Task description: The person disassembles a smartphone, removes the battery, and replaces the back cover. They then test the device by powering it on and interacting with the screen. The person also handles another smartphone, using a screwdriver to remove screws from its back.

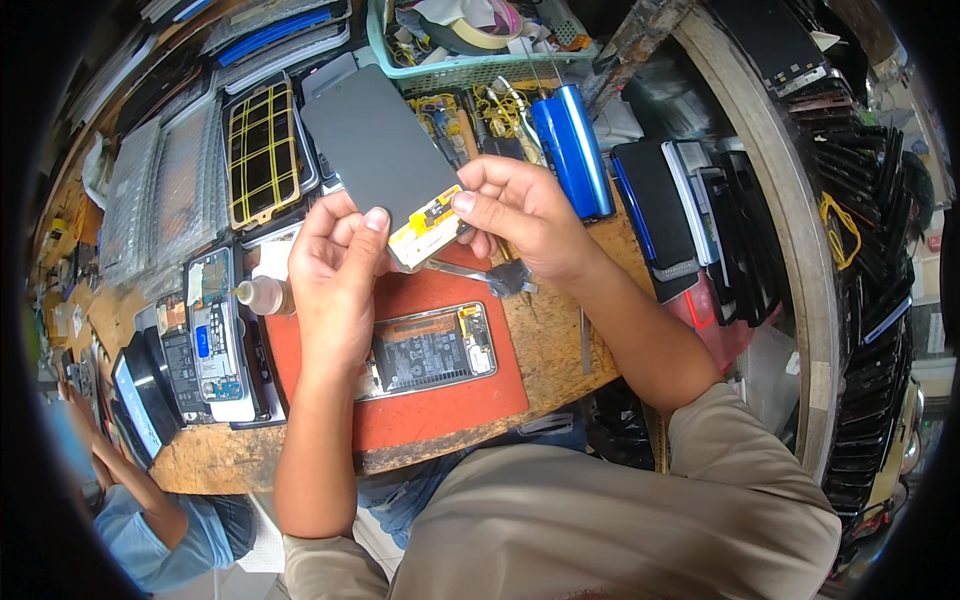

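A dark grey phone panel (370,135), tilted above the mat, has a yellow-and-white strip with a small black part (425,230) at its lower end. My left hand (335,275) grips the panel's lower left edge. My right hand (515,220) pinches its lower right corner, thumb on the strip. Beneath lies an opened phone (430,350) with its battery showing, on a red mat (460,400). A small bottle (270,295) is beside my left hand; a metal tool with a dark end (505,280) lies below my right hand.
Opened phones (210,340) stand left of the mat, clear trays (160,200) behind them. A teal basket (480,55) of parts, blue cylinders (570,150) and stacked devices (690,210) fill the back and right. A co-worker's arm (140,495) shows at lower left, beside the wooden bench (220,465).
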Demonstrator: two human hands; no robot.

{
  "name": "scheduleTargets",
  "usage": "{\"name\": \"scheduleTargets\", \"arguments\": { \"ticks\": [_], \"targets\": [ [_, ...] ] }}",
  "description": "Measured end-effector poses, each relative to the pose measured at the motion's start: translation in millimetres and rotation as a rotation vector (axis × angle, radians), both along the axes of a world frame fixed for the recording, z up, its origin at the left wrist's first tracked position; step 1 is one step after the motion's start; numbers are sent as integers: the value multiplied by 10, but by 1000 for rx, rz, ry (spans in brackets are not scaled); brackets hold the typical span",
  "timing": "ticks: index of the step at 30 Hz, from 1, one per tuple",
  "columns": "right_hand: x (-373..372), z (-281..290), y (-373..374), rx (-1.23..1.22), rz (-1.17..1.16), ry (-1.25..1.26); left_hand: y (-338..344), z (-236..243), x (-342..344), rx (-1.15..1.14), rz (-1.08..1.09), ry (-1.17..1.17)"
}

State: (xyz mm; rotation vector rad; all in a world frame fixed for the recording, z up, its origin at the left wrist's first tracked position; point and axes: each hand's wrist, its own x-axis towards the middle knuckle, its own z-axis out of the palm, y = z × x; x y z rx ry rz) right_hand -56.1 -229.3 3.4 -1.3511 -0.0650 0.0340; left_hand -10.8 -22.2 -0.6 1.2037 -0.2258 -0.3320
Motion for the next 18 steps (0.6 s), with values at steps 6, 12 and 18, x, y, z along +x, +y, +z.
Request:
{"name": "scheduleTargets", "arguments": {
  "ticks": [6, 12, 18],
  "targets": [
    [37, -3, -30, -66, 48, 35, -22, 46, -23, -13, 20, 8],
    [23, -89, 62, 666, 282, 131, -29, 12, -52, 36, -70, -89],
    [16, -132, 108, 349, 352, 16, -73, -143, 16, 262, 154, -429]
  ]
}}
